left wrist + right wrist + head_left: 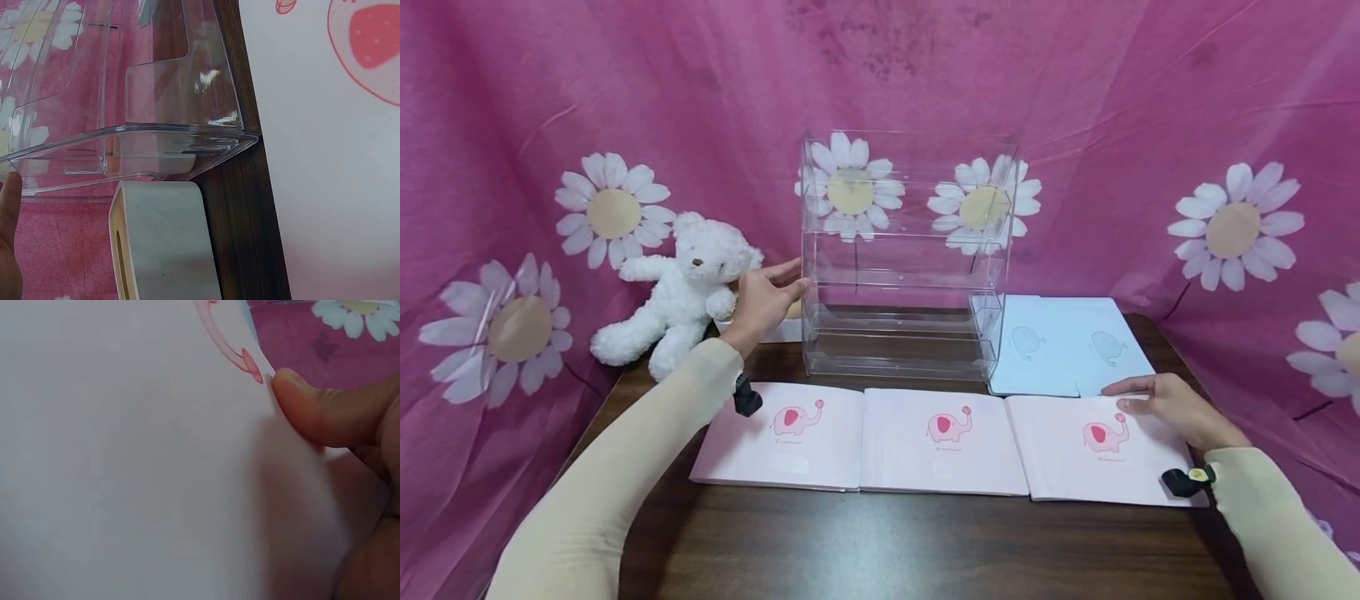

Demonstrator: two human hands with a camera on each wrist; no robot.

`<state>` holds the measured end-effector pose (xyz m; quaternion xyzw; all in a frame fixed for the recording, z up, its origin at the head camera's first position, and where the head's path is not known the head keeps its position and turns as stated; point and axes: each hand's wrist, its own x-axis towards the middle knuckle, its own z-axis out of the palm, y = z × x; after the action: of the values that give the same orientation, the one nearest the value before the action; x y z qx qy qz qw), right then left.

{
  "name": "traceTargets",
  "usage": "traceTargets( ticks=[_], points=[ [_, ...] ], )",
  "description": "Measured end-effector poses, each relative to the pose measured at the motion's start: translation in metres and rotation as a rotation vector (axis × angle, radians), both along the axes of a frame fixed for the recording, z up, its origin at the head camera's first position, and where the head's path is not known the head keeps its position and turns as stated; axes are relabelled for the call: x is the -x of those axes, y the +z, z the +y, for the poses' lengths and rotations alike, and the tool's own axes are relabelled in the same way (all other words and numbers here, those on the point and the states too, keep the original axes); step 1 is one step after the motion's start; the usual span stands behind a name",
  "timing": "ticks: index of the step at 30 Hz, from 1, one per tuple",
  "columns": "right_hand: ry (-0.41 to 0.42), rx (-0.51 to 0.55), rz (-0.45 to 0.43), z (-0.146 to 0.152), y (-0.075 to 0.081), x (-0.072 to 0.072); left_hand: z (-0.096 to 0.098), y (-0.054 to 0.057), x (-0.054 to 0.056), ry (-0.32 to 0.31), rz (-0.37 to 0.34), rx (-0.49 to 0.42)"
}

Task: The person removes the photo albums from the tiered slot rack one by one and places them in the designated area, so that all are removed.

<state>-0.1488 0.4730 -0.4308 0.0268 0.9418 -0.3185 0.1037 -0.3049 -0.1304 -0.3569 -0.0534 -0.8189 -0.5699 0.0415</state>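
Note:
A clear tiered display rack [906,279] stands upright on the table. My left hand [766,300] touches its left side with fingers and thumb extended; one finger [9,206] shows against the side panel in the left wrist view. Three pink elephant booklets lie in a row before the rack: a left booklet [745,442], a middle booklet [895,450] and a right booklet [1060,467]. My right hand [1183,408] pinches the far edge of the right booklet, its thumb [306,406] on the cover edge and the other fingers partly hidden beyond it.
Pale blue booklets [1060,321] with whale drawings lie right of the rack, behind the right pink booklet. A white teddy bear [692,283] sits at the back left. A white box with a wooden top [169,244] stands left of the rack. Pink flowered cloth [1090,208] hangs behind.

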Motion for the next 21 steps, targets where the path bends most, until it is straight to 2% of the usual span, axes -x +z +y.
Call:
traceTargets(
  ticks=[8,13,21],
  points=[
    [-0.045,-0.192,0.015,-0.006,-0.001,0.001,-0.001,-0.001,0.000,-0.001,0.000,0.001],
    [-0.016,-0.280,0.090,-0.012,-0.003,0.001,-0.002,-0.003,0.001,-0.001,-0.004,0.012],
    [-0.045,-0.284,0.124,-0.018,-0.004,0.000,-0.002,-0.004,0.002,-0.004,0.012,0.012]
  ],
)
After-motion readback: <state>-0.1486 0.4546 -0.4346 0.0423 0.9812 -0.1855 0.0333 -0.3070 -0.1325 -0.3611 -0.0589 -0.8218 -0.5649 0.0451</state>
